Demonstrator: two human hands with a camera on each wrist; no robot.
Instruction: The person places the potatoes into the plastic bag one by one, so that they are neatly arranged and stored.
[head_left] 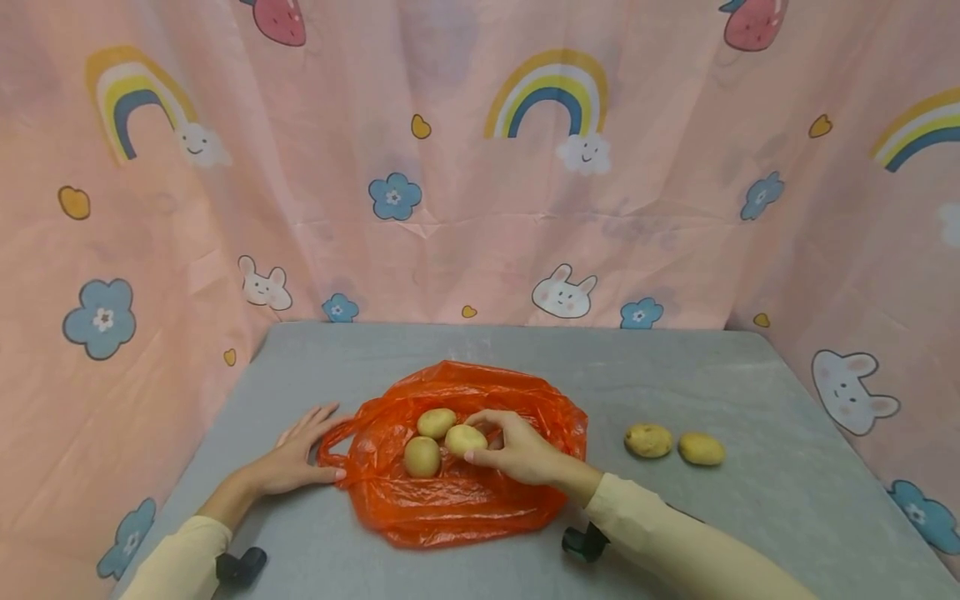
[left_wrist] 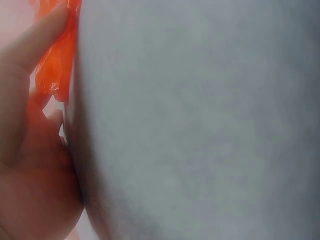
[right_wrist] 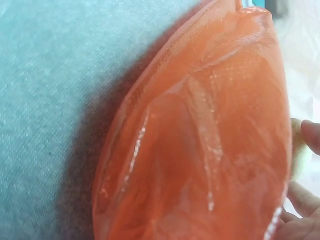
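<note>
An orange plastic bag (head_left: 450, 517) lies spread on the grey table. On it sit a pale potato (head_left: 437, 422) and a browner, rounder potato (head_left: 422, 457). My right hand (head_left: 517, 450) pinches another potato (head_left: 465, 440) between thumb and fingers, close beside those two. In the right wrist view the bag (right_wrist: 215, 140) hides most of this hand, and only a sliver of the held potato (right_wrist: 297, 155) shows. My left hand (head_left: 300, 454) lies at the bag's left end, fingers stretched out, its thumb touching the handle loop (head_left: 330, 450).
Two yellowish potatoes, one (head_left: 648, 441) beside the other (head_left: 702, 448), lie on the table (head_left: 787, 500) right of the bag. A pink patterned curtain (head_left: 465, 250) hangs behind and at both sides. Dark wrist devices show under both sleeves.
</note>
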